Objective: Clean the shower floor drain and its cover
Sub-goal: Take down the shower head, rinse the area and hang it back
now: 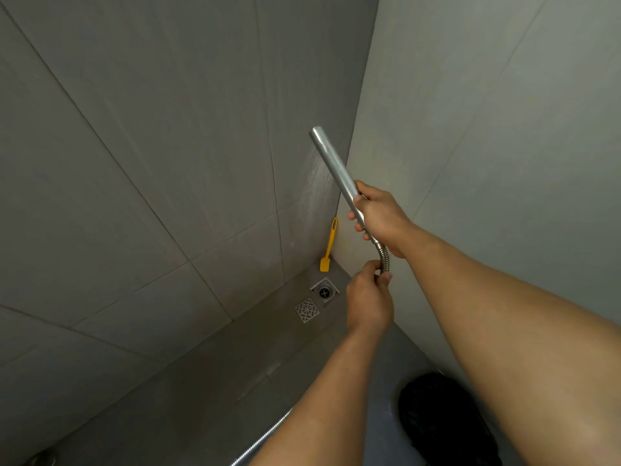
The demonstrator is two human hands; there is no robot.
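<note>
The open floor drain sits in the far corner of the shower floor, a dark hole with a cross inside a square metal frame. Its square patterned cover lies flat on the floor just in front of it. My right hand grips a silver stick-shaped shower head near its lower end, tip pointing up and away. My left hand pinches the metal hose just below the handle, above the drain area.
A yellow brush leans upright in the wall corner behind the drain. The hose runs across the floor at the bottom. A black shoe stands at the lower right. Grey tiled walls close in on the left and right.
</note>
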